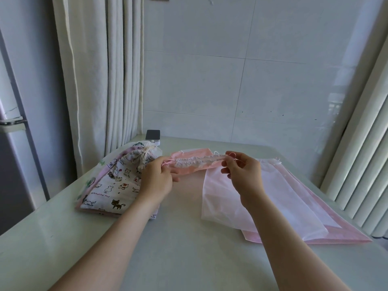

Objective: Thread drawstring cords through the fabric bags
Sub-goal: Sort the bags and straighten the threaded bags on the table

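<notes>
- Wide pale counter fills the lower view, both forearms reaching out over it from the near edge.
- On the left a cream curtain hangs in long folds down to the counter's back corner.
- Right side of the counter: a stack of flat bags, pink and white, lying fanned one over another, nearest corner pointing toward the right forearm.
- Left side: a pile of cat-print bags, the top one cinched shut with a cream tie knotted round its neck.
- And here's the action, dead centre: a pink bag, its top edge bunched into tight ruffles and stretched between the two hands, the rest of the cloth trailing back onto the counter.
- Left hand is clamped on the ruffled top's left end, fingertips pinched together, just in front of the cat-print pile.
- Right hand pinches the right end, thumb and forefinger closed on the cloth, other fingers loosely curled, above the flat stack's near corner.
- A small dark device sits at the back edge, behind the cat-print pile.
- Smallest of all: a thin pink cord peeking out at the left fingertips.
</notes>
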The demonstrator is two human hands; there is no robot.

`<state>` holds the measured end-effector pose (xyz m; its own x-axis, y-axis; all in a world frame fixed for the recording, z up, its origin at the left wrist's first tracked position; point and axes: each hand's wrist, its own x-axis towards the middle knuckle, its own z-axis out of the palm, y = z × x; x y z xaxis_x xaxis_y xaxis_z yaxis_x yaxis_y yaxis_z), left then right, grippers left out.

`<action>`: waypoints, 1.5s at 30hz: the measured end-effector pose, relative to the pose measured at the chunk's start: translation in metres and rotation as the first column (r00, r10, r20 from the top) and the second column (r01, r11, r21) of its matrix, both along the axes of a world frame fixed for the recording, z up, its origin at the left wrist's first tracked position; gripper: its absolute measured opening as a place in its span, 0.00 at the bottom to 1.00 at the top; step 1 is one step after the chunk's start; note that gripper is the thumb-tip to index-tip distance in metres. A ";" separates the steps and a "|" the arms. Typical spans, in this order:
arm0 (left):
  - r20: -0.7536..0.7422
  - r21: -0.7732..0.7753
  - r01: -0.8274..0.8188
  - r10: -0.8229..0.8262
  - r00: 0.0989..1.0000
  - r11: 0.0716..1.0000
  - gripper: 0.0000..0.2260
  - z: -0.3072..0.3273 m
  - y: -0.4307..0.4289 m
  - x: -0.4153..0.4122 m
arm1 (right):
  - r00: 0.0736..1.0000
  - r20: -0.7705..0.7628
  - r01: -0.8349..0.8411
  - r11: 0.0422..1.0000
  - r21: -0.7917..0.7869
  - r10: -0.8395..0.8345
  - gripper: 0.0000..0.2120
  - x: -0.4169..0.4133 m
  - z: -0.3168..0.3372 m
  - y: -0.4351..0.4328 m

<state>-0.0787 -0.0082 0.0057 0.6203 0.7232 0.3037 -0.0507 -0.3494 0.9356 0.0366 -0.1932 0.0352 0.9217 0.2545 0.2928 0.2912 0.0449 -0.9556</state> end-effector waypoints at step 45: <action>0.090 0.667 -0.219 0.214 0.973 0.712 0.13 0.006 0.012 -0.018 | 0.674 0.735 0.483 0.713 -0.509 0.069 0.07 0.023 -0.029 0.003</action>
